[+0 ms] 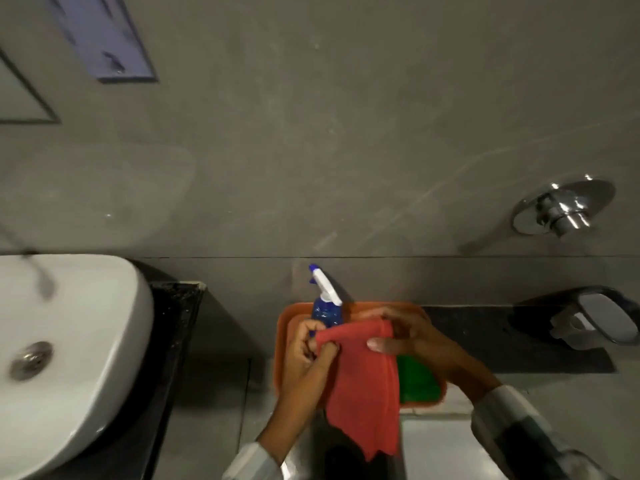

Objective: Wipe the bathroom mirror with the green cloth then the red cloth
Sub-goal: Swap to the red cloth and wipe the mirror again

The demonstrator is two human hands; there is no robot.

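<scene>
The red cloth (363, 386) hangs down in front of me, held at its top edge by both hands. My left hand (306, 355) pinches its upper left corner. My right hand (408, 341) grips its upper right corner. Behind the cloth, the green cloth (415, 379) lies in an orange tray (282, 341). A corner of the mirror (20, 95) shows at the far upper left, well away from both hands.
A blue spray bottle (325, 303) with a white trigger stands at the tray's back left. A white basin (79, 341) sits on a black counter at left. A chrome wall valve (561, 209) and a wall-mounted holder (595, 323) are at right.
</scene>
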